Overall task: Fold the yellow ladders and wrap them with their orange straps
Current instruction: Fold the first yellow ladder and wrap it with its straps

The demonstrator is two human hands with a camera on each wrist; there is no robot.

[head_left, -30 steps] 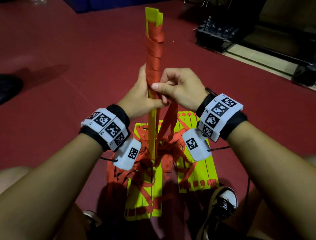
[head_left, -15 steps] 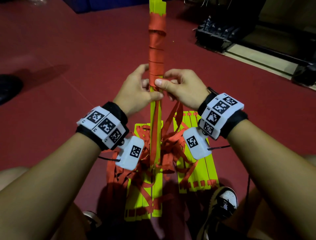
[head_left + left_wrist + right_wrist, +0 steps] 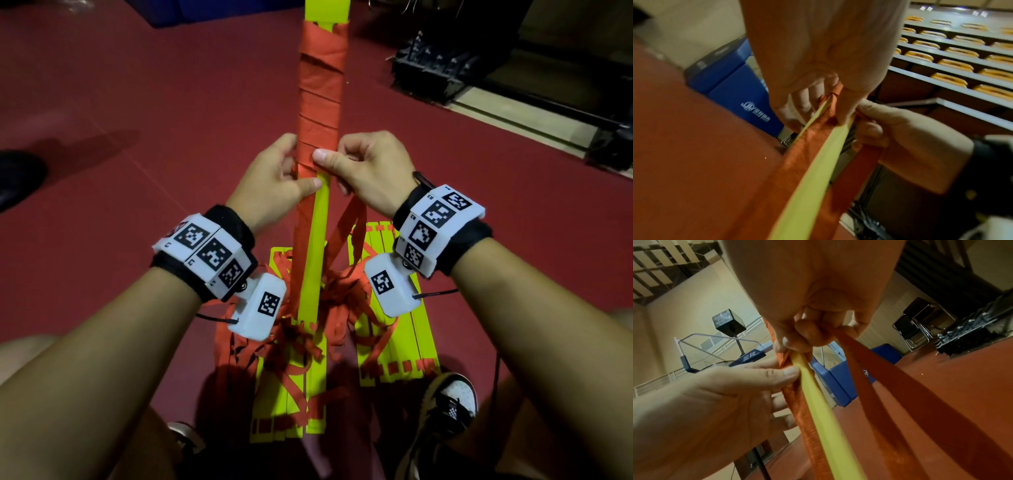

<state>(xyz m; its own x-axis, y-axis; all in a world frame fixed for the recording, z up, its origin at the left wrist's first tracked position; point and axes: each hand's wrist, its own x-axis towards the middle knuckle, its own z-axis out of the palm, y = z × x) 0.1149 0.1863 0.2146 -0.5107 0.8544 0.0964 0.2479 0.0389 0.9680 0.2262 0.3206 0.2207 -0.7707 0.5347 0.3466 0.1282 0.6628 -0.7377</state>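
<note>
A folded yellow ladder bundle [image 3: 317, 240] stands upright in front of me, its upper half wound in orange strap [image 3: 320, 92]. My left hand [image 3: 279, 178] grips the bundle from the left, thumb across its front just below the wrap. My right hand [image 3: 368, 164] pinches the wrap's lower edge with its thumb, and its curled fingers hold the loose strap [image 3: 869, 369] that hangs down to the right. In the left wrist view the left hand [image 3: 818, 97] pinches strap and yellow slats [image 3: 818, 170]. The right hand [image 3: 809, 335] closes on both in its wrist view.
Two more flat yellow ladders [image 3: 394, 308] lie on the red floor [image 3: 137, 120] under my arms, tangled in loose orange straps [image 3: 308, 342]. My shoe [image 3: 448, 401] sits at the lower right. Black equipment [image 3: 435, 75] stands at the far right, a dark object [image 3: 17, 178] at the left edge.
The bundle has risen and turned so the wrap faces me flat. The orange winding has grown downward, and both hands have closed in at its lower edge.
</note>
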